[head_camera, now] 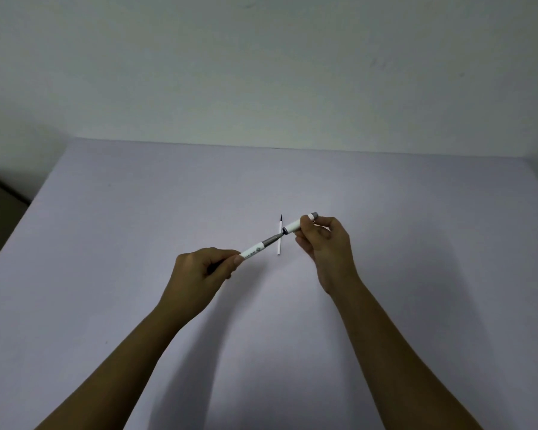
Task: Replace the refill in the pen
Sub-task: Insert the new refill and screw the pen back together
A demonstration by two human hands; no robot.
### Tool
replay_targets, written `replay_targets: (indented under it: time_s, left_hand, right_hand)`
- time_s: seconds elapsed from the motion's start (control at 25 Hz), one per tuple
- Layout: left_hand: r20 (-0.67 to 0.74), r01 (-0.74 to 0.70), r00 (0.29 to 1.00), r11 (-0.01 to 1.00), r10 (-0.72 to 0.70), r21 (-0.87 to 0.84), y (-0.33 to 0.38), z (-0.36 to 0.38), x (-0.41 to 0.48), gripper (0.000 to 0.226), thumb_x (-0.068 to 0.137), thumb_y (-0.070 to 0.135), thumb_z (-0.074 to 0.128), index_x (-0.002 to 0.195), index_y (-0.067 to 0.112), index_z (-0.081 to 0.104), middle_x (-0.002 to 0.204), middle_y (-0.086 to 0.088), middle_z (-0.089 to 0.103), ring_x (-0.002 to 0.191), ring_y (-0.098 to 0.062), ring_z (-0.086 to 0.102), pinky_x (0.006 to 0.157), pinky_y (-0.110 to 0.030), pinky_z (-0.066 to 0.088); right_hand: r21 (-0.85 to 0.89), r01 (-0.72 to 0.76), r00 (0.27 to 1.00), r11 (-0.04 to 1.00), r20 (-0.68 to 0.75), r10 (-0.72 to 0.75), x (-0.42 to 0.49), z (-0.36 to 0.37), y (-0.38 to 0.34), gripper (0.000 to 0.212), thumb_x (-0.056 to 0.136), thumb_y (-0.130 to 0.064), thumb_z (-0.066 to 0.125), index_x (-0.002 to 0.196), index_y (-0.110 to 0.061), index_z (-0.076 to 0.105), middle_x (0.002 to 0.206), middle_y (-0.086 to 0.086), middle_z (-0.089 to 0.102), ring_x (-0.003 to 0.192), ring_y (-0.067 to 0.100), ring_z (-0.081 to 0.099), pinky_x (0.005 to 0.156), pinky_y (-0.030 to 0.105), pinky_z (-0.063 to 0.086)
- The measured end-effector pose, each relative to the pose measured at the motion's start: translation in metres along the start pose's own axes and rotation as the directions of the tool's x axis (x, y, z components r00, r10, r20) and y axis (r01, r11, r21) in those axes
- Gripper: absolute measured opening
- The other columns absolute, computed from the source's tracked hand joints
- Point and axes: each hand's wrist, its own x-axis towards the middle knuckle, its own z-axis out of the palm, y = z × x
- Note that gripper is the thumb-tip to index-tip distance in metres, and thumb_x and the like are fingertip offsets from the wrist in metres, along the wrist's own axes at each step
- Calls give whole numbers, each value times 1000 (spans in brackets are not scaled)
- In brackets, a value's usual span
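Pen point(255, 250) pinched in left hand point(204, 270), cap point(298, 225) in right hand point(323, 243), coaxial; refill point(279, 240) lying just beyond, crosswise.

A bare indoor workspace: plain table point(137, 274) against blank wall point(261, 72).

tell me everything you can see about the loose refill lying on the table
The refill is a thin white tube, plastic by its look, with a dark pointed tip at its far end. It lies flat on the pale table, pointing away from the person. No hand touches it. In the picture, the pen held above crosses over its middle.
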Motion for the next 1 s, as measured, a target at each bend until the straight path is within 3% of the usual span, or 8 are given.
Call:
replay_targets:
  time_s: [0.08,0.36,0.56,0.68,0.76,0.88,0.96,1.0]
  left_hand:
    - [-7,3,1000,1000,-3,-11,0,1,-2,10,85,23,62,85,25,72,67,0,67,68,-13,62,58,-19,45]
    - [3,9,1000,999,-9,-45,7,9,-5,11,86,20,61,84,19,72,68,4,68,67,-7,63,57,-6,43]
    - [-40,-61,997,995,64,82,7,14,0,16,87,22,59,83,13,71,65,-6,68,73,-8,60,57,-7,41]
    - [55,-138,990,977,131,163,9,16,6,18,87,26,59,82,12,70,62,-3,65,56,-14,59,52,-11,38]
    - [162,-197,975,936,155,292,9,25,14,22,86,31,60,78,12,66,57,2,56,49,-10,48,48,-14,29]
    - [223,-108,975,902,13,419,-4,46,33,27,86,34,58,78,10,67,59,0,54,53,-12,43,48,-18,28]
    - [202,38,971,917,-127,397,-22,64,46,31,87,33,58,72,6,66,62,-10,64,57,-20,53,53,-26,38]
    - [180,107,966,919,-187,379,-32,74,51,33,87,32,57,68,6,65,65,-13,68,60,-24,58,57,-31,43]
  right_hand:
    - [-41,22,1000,999,14,-21,-2,0,-1,13,86,-12,64,93,-16,54,67,-3,70,65,4,67,65,16,56]
    - [-231,68,993,971,114,-43,-11,3,6,10,85,-12,66,93,-16,64,59,-1,66,66,12,65,68,21,57]
    - [-299,82,991,951,123,-47,-7,5,14,15,83,-16,68,96,-9,64,55,-3,64,66,13,65,73,24,58]
    - [-338,43,994,940,112,-5,4,5,15,18,83,-19,68,99,-11,65,64,2,66,69,13,66,76,26,58]
    - [-407,27,995,913,102,16,17,4,20,24,84,-23,68,105,-13,64,72,4,68,71,12,68,81,32,58]
    - [-627,35,994,778,105,40,37,-2,34,25,88,-30,61,110,-18,62,87,4,72,89,20,70,95,40,53]
    - [-846,50,994,531,92,54,51,-17,55,42,94,-34,48,129,-10,52,122,12,65,117,26,58,107,36,40]
    - [-918,70,994,391,98,52,56,-26,68,48,97,-34,42,137,-7,42,139,14,52,130,26,46,111,34,32]
